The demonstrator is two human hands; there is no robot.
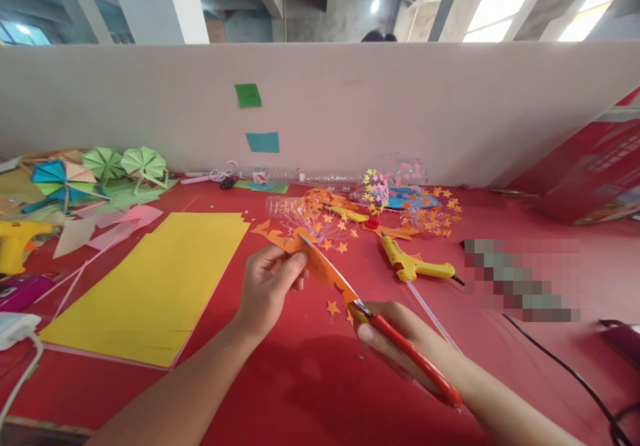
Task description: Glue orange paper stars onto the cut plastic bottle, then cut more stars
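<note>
My left hand (274, 286) pinches a ragged piece of orange paper (320, 266) between thumb and fingers. Red-handled scissors (415, 356) are in my right hand (395, 339), its fingers wrapped round the handles. Their blades lie along the orange paper, with the tip close to my left thumb; whether they are cutting at this instant I cannot tell. Just under the scissors, a small orange paper star (333, 309) rests on the red table (300, 393), and another sits partly hidden beside my right hand.
Yellow paper sheets (145, 279) are stacked at left, near folded green paper fans (143, 163). A yellow glue gun (415, 263) with a cord lies right of centre. Behind are star-covered clear plastic bottle pieces (375, 189) and a pale partition (400, 106).
</note>
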